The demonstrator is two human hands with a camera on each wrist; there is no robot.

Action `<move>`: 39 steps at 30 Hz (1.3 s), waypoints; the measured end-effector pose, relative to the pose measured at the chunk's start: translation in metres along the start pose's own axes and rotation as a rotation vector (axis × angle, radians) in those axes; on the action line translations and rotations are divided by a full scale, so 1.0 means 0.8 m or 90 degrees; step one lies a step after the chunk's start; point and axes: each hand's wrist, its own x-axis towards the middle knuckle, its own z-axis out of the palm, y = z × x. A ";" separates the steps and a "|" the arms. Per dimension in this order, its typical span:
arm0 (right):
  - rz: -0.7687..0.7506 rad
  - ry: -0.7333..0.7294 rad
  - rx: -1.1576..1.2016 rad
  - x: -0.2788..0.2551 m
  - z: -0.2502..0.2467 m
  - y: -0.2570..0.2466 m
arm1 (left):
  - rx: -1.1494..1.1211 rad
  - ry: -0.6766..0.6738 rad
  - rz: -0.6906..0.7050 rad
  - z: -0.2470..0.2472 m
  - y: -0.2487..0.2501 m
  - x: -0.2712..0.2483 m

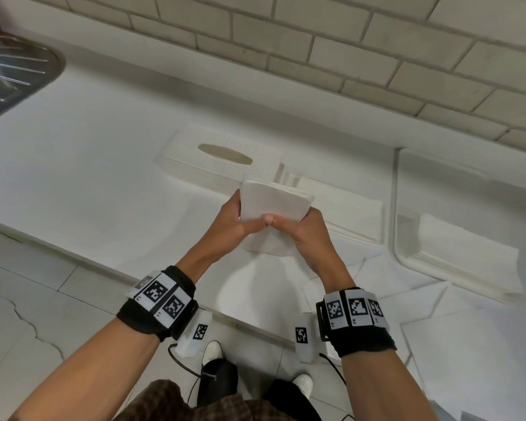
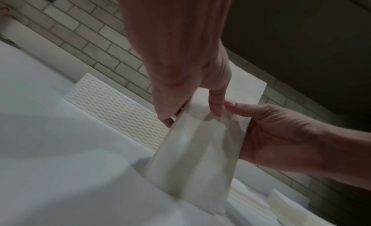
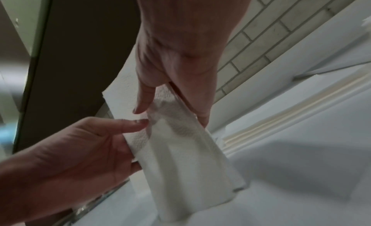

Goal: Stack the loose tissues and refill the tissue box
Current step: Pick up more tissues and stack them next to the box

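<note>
At the frame's centre, the left hand [image 1: 232, 218] and right hand [image 1: 308, 229] pinch a folded tissue stack [image 1: 274, 203] just below the tissue box [image 1: 219, 159]; uneven squeezing could fan the sheets apart.

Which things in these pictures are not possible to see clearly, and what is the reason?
- Inside of the tissue box: head view, the slot is only a dark opening.
- Number of sheets in the held tissues: both hands, left hand and right hand, cover the edges.
- Loose tissues on the floor: cut off by the head view's right edge.
- Counter: blurred in both wrist views.
</note>
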 end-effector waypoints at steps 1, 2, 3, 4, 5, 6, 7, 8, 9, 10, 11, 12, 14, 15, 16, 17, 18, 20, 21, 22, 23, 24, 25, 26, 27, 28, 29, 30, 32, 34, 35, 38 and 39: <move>0.000 -0.005 -0.013 -0.002 -0.001 -0.001 | 0.020 -0.010 -0.007 0.000 0.000 -0.001; -0.007 -0.004 -0.020 -0.005 -0.002 -0.005 | 0.037 -0.016 -0.011 -0.001 0.002 -0.001; -0.024 0.004 -0.020 -0.006 -0.005 -0.012 | 0.054 -0.016 -0.011 -0.002 0.004 -0.001; -0.052 0.012 -0.015 -0.007 -0.009 -0.021 | 0.077 -0.012 -0.010 -0.005 0.007 0.001; -0.085 0.015 -0.015 -0.007 -0.016 -0.031 | 0.107 -0.011 -0.006 -0.007 0.009 0.003; -0.111 0.011 -0.021 -0.007 -0.022 -0.043 | 0.141 -0.017 -0.001 -0.009 0.012 0.006; -0.126 -0.005 -0.034 -0.006 -0.029 -0.055 | 0.172 -0.028 -0.001 -0.010 0.016 0.008; -0.124 -0.031 -0.063 -0.005 -0.033 -0.064 | 0.193 -0.039 -0.005 -0.010 0.019 0.010; -0.112 -0.059 -0.124 -0.003 -0.036 -0.068 | 0.204 -0.048 -0.008 -0.008 0.022 0.011; -0.093 -0.084 -0.206 -0.002 -0.037 -0.070 | 0.209 -0.061 -0.011 -0.005 0.026 0.010; -0.077 -0.090 -0.284 0.000 -0.039 -0.068 | 0.206 -0.074 -0.014 -0.003 0.030 0.009; -0.067 -0.077 -0.331 0.001 -0.042 -0.065 | 0.199 -0.085 -0.020 -0.004 0.032 0.009; -0.063 -0.013 -0.327 0.002 -0.055 -0.059 | 0.161 -0.090 -0.040 -0.018 0.036 0.009; -0.057 0.023 -0.278 0.002 -0.065 -0.055 | 0.125 -0.080 -0.050 -0.028 0.036 0.009; -0.045 0.052 -0.203 0.000 -0.073 -0.050 | 0.083 -0.065 -0.060 -0.039 0.034 0.009; -0.029 0.070 -0.130 -0.003 -0.079 -0.043 | 0.036 -0.052 -0.070 -0.046 0.031 0.008; -0.017 0.076 -0.066 -0.005 -0.081 -0.034 | -0.016 -0.044 -0.078 -0.050 0.029 0.007; 0.010 0.074 0.013 -0.007 -0.076 -0.013 | -0.080 -0.023 -0.102 -0.047 0.020 0.007; 0.022 0.077 0.025 -0.007 -0.071 -0.003 | -0.074 -0.005 -0.113 -0.043 0.015 0.008; 0.033 0.082 0.020 -0.006 -0.067 0.006 | -0.052 0.020 -0.119 -0.039 0.009 0.010; 0.041 0.087 0.003 -0.005 -0.064 0.014 | -0.029 0.044 -0.122 -0.037 0.005 0.009; 0.046 0.085 -0.017 -0.004 -0.062 0.020 | -0.012 0.062 -0.121 -0.036 0.001 0.009; 0.047 0.078 -0.033 -0.004 -0.062 0.026 | 0.001 0.073 -0.117 -0.036 -0.003 0.008; 0.044 0.070 -0.039 -0.004 -0.061 0.029 | 0.016 0.077 -0.107 -0.036 -0.006 0.007; 0.038 0.066 -0.038 -0.005 -0.059 0.031 | 0.028 0.077 -0.099 -0.036 -0.008 0.005; 0.028 0.067 -0.034 -0.006 -0.058 0.031 | 0.032 0.077 -0.084 -0.037 -0.009 0.004; 0.021 0.074 -0.029 -0.005 -0.057 0.033 | 0.032 0.079 -0.068 -0.039 -0.010 0.004; 0.022 0.082 -0.023 -0.004 -0.057 0.036 | 0.026 0.080 -0.054 -0.039 -0.011 0.004; 0.043 0.089 -0.015 -0.002 -0.058 0.044 | 0.018 0.088 -0.050 -0.041 -0.015 0.004; 0.079 0.083 -0.029 -0.002 -0.057 0.056 | 0.043 0.090 -0.065 -0.042 -0.024 0.003; 0.093 0.084 -0.040 -0.002 -0.056 0.060 | 0.054 0.087 -0.074 -0.043 -0.031 0.002; 0.084 0.102 -0.046 -0.005 -0.052 0.062 | 0.061 0.094 -0.071 -0.047 -0.043 0.000; 0.068 0.105 -0.038 -0.005 -0.051 0.060 | 0.055 0.102 -0.059 -0.047 -0.043 0.000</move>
